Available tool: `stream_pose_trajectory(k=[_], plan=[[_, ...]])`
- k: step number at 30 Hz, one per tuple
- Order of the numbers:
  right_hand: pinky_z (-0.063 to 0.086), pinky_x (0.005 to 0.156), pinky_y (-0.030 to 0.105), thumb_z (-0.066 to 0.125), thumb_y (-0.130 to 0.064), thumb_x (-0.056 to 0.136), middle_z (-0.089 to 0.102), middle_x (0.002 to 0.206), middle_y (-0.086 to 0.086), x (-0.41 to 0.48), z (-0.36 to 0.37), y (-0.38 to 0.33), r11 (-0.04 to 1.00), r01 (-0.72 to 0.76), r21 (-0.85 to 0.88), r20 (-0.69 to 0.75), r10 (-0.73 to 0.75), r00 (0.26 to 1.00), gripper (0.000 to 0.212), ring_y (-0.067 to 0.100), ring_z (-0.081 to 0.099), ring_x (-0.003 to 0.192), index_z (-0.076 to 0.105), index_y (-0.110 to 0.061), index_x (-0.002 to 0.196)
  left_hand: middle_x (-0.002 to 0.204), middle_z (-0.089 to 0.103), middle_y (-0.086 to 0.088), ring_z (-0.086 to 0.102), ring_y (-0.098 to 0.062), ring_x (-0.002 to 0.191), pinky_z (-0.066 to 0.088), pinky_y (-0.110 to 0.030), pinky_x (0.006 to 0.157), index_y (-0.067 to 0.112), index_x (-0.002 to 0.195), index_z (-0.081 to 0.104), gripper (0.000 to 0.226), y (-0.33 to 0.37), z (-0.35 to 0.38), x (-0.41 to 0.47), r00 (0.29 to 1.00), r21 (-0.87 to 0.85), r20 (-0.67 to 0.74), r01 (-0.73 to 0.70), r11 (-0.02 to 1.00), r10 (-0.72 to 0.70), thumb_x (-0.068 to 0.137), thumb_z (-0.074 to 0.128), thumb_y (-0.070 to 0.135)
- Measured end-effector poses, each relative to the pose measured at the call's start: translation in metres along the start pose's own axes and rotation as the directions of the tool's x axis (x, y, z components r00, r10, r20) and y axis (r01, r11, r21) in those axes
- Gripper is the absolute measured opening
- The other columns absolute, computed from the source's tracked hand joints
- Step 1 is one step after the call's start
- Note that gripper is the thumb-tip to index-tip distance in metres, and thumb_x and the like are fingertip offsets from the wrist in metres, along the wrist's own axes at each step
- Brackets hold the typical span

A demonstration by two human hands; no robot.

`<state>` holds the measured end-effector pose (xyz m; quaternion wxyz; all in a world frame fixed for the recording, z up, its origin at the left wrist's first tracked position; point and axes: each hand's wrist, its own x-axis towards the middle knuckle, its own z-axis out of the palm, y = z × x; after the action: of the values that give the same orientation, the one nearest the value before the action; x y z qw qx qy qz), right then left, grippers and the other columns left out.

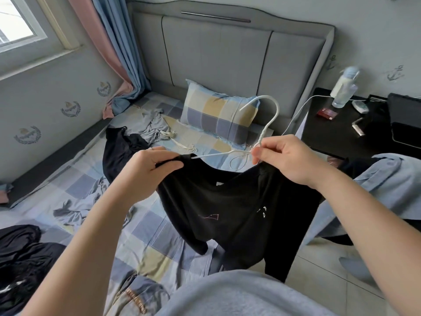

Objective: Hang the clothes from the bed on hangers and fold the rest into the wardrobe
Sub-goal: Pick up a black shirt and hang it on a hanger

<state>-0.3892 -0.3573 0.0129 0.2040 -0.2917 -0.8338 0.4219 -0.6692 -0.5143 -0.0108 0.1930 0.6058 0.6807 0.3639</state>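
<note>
A black T-shirt [237, 213] with small light prints hangs in the air over the bed's right edge. My left hand [145, 172] grips its left shoulder. A white wire hanger [271, 119] sits partly inside the neck opening, hook pointing up. My right hand [287, 158] pinches the hanger's twisted neck and holds the shirt's right shoulder. More clothes lie on the checked bed [75, 188]: a black garment [120, 147], a grey one [152, 124], a dark pile [20, 254] at the lower left.
A checked pillow [221, 115] leans on the grey headboard [227, 49]. A black nightstand [346, 126] at the right carries a bottle [344, 90], a red box and a cable. Light-blue fabric [387, 185] lies at the right. Tiled floor shows at the lower right.
</note>
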Motion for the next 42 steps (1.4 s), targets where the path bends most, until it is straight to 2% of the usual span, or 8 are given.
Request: stream_pose_trajectory(k=[5, 13, 17, 21, 26, 33, 36, 42], plan=[[0.043, 0.06, 0.023, 0.056, -0.035, 0.101, 0.05, 0.053, 0.0, -0.003, -0.007, -0.006, 0.999, 0.028, 0.022, 0.042, -0.028, 0.999, 0.03, 0.013, 0.046, 0.053, 0.066, -0.022, 0.076, 0.089, 0.063, 0.011, 0.06, -0.012, 0.088, 0.05, -0.035, 0.081, 0.033, 0.106, 0.075, 0.018, -0.004, 0.006, 0.004, 1.0, 0.045, -0.018, -0.01, 0.999, 0.011, 0.097, 0.063, 0.022], [0.03, 0.048, 0.013, 0.061, -0.041, 0.093, 0.037, 0.046, -0.012, -0.006, -0.003, -0.011, 0.998, 0.022, 0.066, -0.091, -0.016, 0.996, 0.036, 0.005, 0.033, 0.043, 0.062, -0.017, 0.066, 0.104, 0.056, 0.022, 0.055, 0.001, 0.096, 0.038, -0.005, 0.079, 0.032, 0.116, 0.064, 0.021, -0.003, 0.024, 0.002, 0.993, 0.093, -0.111, -0.023, 0.995, 0.033, 0.097, 0.063, 0.023], [0.033, 0.052, 0.017, 0.06, -0.05, 0.087, 0.042, 0.051, -0.01, -0.007, -0.007, -0.01, 0.998, 0.052, 0.026, -0.223, -0.045, 0.974, 0.048, 0.005, 0.036, 0.049, 0.058, -0.009, 0.062, 0.102, 0.056, 0.022, 0.057, -0.004, 0.094, 0.04, -0.014, 0.073, 0.039, 0.119, 0.05, 0.038, -0.024, 0.033, -0.006, 0.973, 0.097, -0.185, 0.16, 0.982, -0.14, 0.093, 0.068, 0.016], [0.035, 0.056, 0.023, 0.064, -0.031, 0.095, 0.042, 0.055, -0.007, -0.012, -0.013, -0.001, 0.998, 0.058, 0.017, -0.194, -0.054, 0.979, 0.044, 0.009, 0.038, 0.054, 0.054, -0.006, 0.06, 0.095, 0.061, 0.01, 0.062, -0.02, 0.091, 0.049, -0.033, 0.078, 0.032, 0.105, 0.055, 0.027, -0.036, 0.035, -0.01, 0.913, 0.079, -0.369, 0.218, 0.973, -0.175, 0.096, 0.061, 0.007], [0.036, 0.061, 0.026, 0.058, -0.027, 0.099, 0.038, 0.057, -0.001, -0.016, -0.007, 0.009, 0.998, -0.047, -0.041, 0.025, 0.048, 0.999, 0.047, 0.015, 0.038, 0.055, 0.046, -0.01, 0.057, 0.094, 0.064, 0.026, 0.059, 0.008, 0.091, 0.042, -0.008, 0.082, 0.028, 0.103, 0.067, 0.026, -0.023, 0.03, -0.008, 0.859, 0.102, -0.512, 0.052, 0.993, 0.008, 0.098, 0.053, 0.006], [0.032, 0.048, 0.007, 0.056, -0.02, 0.1, 0.04, 0.049, -0.014, -0.024, 0.004, 0.012, 0.993, 0.002, 0.118, -0.056, 0.005, 0.998, 0.046, 0.003, 0.039, 0.042, 0.047, -0.012, 0.056, 0.104, 0.063, 0.002, 0.053, 0.002, 0.097, 0.036, -0.007, 0.088, 0.01, 0.11, 0.069, 0.025, -0.019, 0.027, -0.003, 0.909, 0.1, -0.415, 0.08, 0.992, -0.031, 0.103, 0.046, 0.004], [0.032, 0.049, 0.009, 0.057, -0.031, 0.095, 0.041, 0.049, -0.014, -0.024, 0.01, 0.01, 0.988, 0.015, 0.157, -0.093, -0.001, 0.996, 0.044, 0.004, 0.038, 0.042, 0.049, -0.013, 0.056, 0.105, 0.059, 0.005, 0.054, -0.015, 0.102, 0.044, -0.029, 0.088, 0.014, 0.108, 0.069, 0.028, -0.013, 0.026, -0.003, 0.935, 0.049, -0.345, 0.102, 0.994, -0.079, 0.105, 0.043, 0.008], [0.033, 0.053, 0.025, 0.063, -0.037, 0.094, 0.039, 0.052, 0.002, -0.019, 0.021, 0.012, 0.996, -0.003, 0.087, -0.171, 0.018, 0.985, 0.043, 0.01, 0.036, 0.048, 0.054, -0.019, 0.056, 0.098, 0.059, 0.008, 0.054, -0.015, 0.099, 0.04, -0.024, 0.089, 0.011, 0.107, 0.067, 0.017, 0.01, 0.033, -0.004, 0.992, 0.21, -0.086, -0.073, 0.975, 0.093, 0.103, 0.051, 0.01]])
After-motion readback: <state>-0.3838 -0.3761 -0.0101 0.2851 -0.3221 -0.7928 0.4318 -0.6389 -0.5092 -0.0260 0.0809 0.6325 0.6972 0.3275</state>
